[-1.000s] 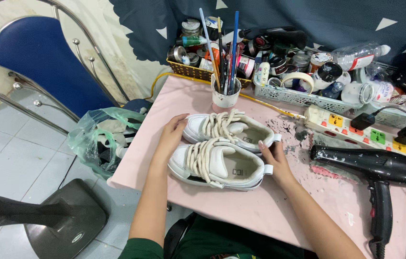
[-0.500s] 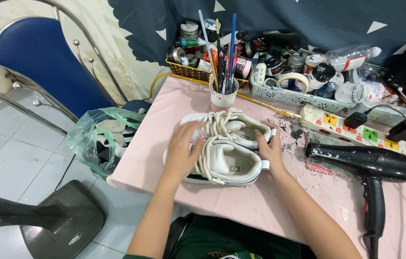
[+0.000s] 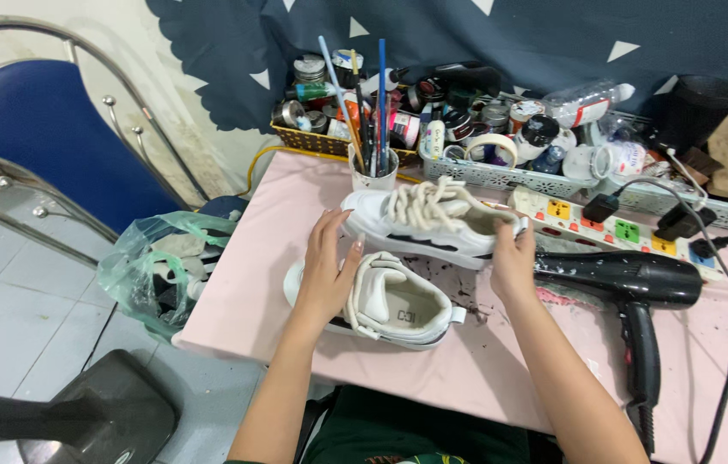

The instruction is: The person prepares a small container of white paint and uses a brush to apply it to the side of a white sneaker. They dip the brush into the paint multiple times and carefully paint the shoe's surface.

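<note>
Pink table [image 3: 501, 387]: left hand [image 3: 325, 275] flat on sneaker [image 3: 390, 305], right hand [image 3: 512, 262] seemingly gripping another [image 3: 433, 225].

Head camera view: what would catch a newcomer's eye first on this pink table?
Two white sneakers sit mid-table: the left hand rests on the near sneaker, while the right hand grips the heel of the far sneaker. Just right of them lies a black hair dryer beside a white power strip. At the back, a cup of paintbrushes stands before baskets crowded with paint jars.
</note>
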